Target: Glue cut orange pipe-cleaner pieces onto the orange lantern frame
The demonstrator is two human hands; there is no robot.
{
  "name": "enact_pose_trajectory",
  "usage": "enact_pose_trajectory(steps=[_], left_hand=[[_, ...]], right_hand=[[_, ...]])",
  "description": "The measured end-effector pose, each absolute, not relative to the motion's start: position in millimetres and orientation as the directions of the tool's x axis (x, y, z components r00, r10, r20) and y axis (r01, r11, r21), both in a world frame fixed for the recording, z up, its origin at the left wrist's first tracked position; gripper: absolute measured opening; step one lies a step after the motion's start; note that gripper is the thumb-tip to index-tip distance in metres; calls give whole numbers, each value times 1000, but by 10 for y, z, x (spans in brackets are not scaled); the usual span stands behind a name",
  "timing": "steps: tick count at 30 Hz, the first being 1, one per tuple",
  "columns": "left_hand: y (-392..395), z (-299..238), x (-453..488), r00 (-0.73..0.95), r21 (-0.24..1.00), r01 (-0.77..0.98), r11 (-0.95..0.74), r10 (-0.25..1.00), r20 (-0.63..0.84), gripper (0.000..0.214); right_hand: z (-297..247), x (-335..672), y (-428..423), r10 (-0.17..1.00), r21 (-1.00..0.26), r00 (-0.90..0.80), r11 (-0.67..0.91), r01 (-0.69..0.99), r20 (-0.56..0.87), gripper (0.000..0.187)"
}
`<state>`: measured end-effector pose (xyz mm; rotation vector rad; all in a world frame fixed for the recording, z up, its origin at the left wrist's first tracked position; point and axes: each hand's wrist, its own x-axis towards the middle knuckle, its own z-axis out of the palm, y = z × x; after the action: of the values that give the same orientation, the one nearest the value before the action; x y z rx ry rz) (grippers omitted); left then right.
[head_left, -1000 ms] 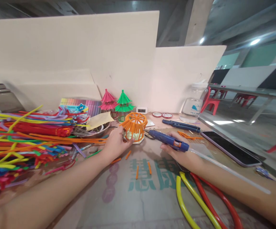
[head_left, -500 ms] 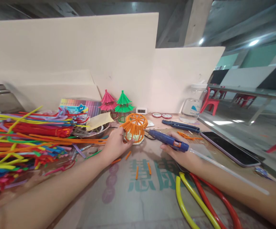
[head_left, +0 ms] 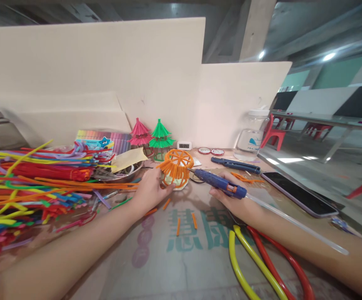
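Observation:
My left hand (head_left: pixel 152 188) is closed on the left side of an orange pipe-cleaner pavilion model (head_left: pixel 177 166), which has a spoked round top, a fringe of short strips and a pale base. In my right hand (head_left: pixel 226 198) is a blue hot glue gun (head_left: pixel 220 182) with a long clear glue stick (head_left: pixel 296 224) coming out of its back. The gun's nozzle points left and is at the model's right edge; whether it touches cannot be made out. Short orange pipe-cleaner pieces (head_left: pixel 178 227) lie on the table in front of the model.
Piled pipe cleaners (head_left: pixel 37 171) cover the left side. Behind stand a pink pavilion (head_left: pixel 139 133), a green pavilion (head_left: pixel 160 135) and a small white clock (head_left: pixel 184 145). To the right are a hair-straightener-like tool (head_left: pixel 235 165), a bottle (head_left: pixel 250 139), a phone (head_left: pixel 300 193) and yellow- and red-handled pliers (head_left: pixel 243 266).
The whole view has shifted very slightly to the left. Both hands keep their grip, and the glue gun's nozzle stays beside the orange model.

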<state>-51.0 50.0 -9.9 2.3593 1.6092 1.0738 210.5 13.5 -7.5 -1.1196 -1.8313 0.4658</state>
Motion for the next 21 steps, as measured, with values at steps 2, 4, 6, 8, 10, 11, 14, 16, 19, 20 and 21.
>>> enact_pose_trajectory(steps=[2, 4, 6, 8, 10, 11, 14, 16, 19, 20, 21], left_hand=[[501, -103, -518, 235, 370, 813, -450, 835, 498, 31], [502, -103, -525, 267, 316, 830, -459, 825, 499, 31], [503, -103, -530, 282, 298, 833, -466, 821, 496, 30], [503, -106, -532, 286, 286, 840, -461, 823, 491, 29], [504, -113, -535, 277, 280, 849, -449, 827, 489, 27], [505, -118, -537, 269, 280, 850, -445, 826, 495, 28], [504, -123, -540, 253, 314, 836, -449, 824, 507, 30], [498, -112, -537, 214, 388, 821, -420, 855, 472, 34], [483, -88, -523, 136, 473, 822, -317, 916, 377, 37], [477, -83, -519, 137, 481, 821, -307, 924, 357, 36], [473, -82, -516, 152, 483, 817, -315, 926, 347, 34]], right_hand=[[-74, 2105, 132, 846, -691, -173, 516, 505, 505, 28], [-71, 2106, 128, 848, -692, -169, 511, 510, 502, 28], [-65, 2109, 126, 852, -700, -171, 507, 503, 495, 28], [-58, 2111, 126, 851, -708, -172, 511, 487, 496, 28], [-51, 2112, 126, 843, -709, -180, 527, 469, 507, 27], [-47, 2112, 124, 840, -708, -188, 534, 462, 510, 26], [-37, 2111, 114, 834, -717, -213, 547, 433, 509, 22], [-25, 2118, 120, 836, -742, -204, 547, 389, 509, 20], [5, 2161, 207, 844, -773, -167, 534, 342, 509, 25], [19, 2187, 269, 853, -779, -157, 519, 352, 498, 28], [34, 2217, 348, 864, -781, -144, 499, 376, 482, 31]])
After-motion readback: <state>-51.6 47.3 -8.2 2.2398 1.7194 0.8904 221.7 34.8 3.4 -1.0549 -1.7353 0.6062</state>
